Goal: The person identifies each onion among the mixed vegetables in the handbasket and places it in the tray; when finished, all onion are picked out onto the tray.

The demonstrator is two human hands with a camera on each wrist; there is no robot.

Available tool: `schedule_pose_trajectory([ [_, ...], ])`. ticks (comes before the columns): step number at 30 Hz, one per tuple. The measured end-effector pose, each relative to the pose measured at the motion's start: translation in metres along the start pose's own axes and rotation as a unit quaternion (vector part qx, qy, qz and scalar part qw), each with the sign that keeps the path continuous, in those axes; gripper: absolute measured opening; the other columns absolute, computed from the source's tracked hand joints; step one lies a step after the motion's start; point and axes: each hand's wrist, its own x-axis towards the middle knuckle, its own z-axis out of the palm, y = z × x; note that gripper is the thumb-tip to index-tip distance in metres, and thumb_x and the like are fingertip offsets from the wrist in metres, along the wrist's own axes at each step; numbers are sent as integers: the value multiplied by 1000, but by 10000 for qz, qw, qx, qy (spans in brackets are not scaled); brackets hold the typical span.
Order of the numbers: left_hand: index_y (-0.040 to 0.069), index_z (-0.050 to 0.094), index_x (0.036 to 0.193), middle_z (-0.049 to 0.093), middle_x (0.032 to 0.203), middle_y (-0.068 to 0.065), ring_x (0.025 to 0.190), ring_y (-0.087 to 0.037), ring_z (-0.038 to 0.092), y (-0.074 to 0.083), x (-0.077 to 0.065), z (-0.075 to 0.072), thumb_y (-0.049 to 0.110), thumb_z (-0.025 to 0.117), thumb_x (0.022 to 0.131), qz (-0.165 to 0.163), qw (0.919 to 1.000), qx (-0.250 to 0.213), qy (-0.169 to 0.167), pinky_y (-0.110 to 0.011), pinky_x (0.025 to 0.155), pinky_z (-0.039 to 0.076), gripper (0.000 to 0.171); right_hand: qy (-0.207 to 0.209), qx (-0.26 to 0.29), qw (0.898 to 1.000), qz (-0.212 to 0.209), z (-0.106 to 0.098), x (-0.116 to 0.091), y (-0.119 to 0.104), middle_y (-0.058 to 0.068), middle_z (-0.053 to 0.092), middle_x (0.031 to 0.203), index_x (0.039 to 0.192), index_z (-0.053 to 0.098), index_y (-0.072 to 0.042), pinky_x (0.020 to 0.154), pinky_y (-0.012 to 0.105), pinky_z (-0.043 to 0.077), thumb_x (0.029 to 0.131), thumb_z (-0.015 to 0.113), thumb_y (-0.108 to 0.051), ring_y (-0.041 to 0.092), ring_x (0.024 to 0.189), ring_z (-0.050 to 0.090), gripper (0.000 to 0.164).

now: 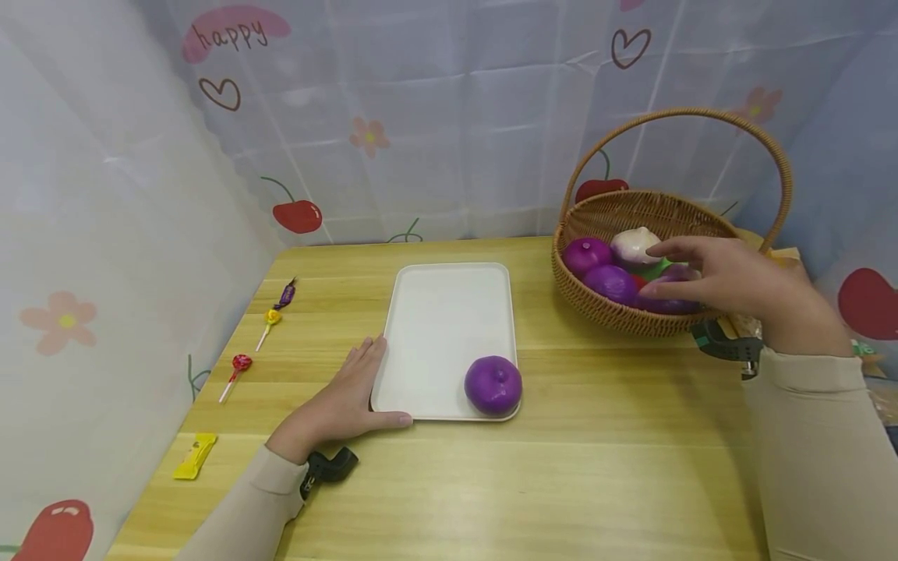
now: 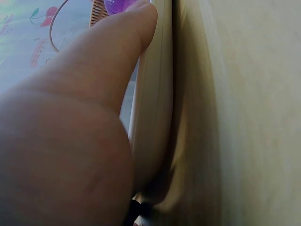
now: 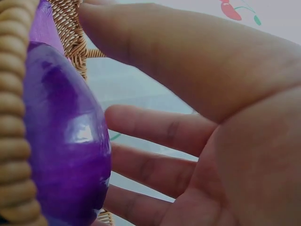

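Note:
My left hand (image 1: pixel 344 401) rests at the near left corner of a white tray (image 1: pixel 449 327), its thumb along the near edge and its fingers by the left side. On the tray's near right corner sits a round purple onion-like toy vegetable (image 1: pixel 493 386). Over the right side of a wicker basket (image 1: pixel 610 312), my right hand (image 1: pixel 730 276) reaches in with fingers spread. Below it lies a glossy dark purple vegetable (image 3: pixel 70 136), close to the fingertips; whether they touch it I cannot tell. A white garlic bulb (image 1: pixel 634 245) and purple onions (image 1: pixel 588 255) lie beside it.
Along the table's left edge lie a purple wrapped candy (image 1: pixel 286 294), a yellow lollipop (image 1: pixel 272 317), a red lollipop (image 1: pixel 241 363) and a yellow wrapped sweet (image 1: pixel 196 456). The basket's tall handle (image 1: pixel 673 114) arches above it. A printed curtain (image 1: pixel 456 117) hangs behind the table.

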Motion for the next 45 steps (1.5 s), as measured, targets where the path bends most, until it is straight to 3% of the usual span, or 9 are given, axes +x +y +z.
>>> schedule_pose_trajectory([
  [2,-2,3,167,3,174,-16,159,-31,-4,0,0,0,84,70,79,-2,10000,-4,2,-51,126,1,140,-4,-57,10000,-30,0,0,1,20,70,126,145,61,-8,86,52,51,93,82,-47,41,115,63,69],
  [8,-2,3,167,3,174,-17,159,-31,-3,1,-1,-1,84,70,79,-13,10000,-20,4,-51,126,2,140,-29,-380,9992,-124,0,1,3,8,69,110,140,65,-6,77,45,50,92,83,-47,28,94,59,66],
  [15,-2,3,167,3,174,-17,159,-31,-3,2,-1,-2,84,70,79,4,10000,-10,8,-51,126,2,140,-90,-587,9978,-290,1,-1,0,10,71,121,133,70,-6,89,51,51,90,85,-47,27,102,62,62],
  [25,-3,4,167,3,174,-18,159,-33,-2,2,-1,-2,83,71,79,13,10000,-26,-1,-50,126,2,140,-175,-800,9959,-384,1,-1,2,4,72,109,127,75,-9,82,46,52,89,87,-43,23,93,60,52],
  [37,-2,3,167,3,174,-17,159,-32,-2,3,-1,-1,83,71,79,-10,10000,-25,13,-51,126,2,140,50,-762,9958,-506,1,-2,0,2,74,110,122,80,-17,87,48,52,88,87,-44,23,97,62,43],
  [45,-1,2,167,2,174,-17,159,-31,-3,2,-1,0,83,71,80,-17,10000,-28,-9,-50,126,2,140,188,-808,9959,-371,0,-1,1,-5,73,95,122,80,-17,76,40,49,89,86,-45,22,86,57,44],
])
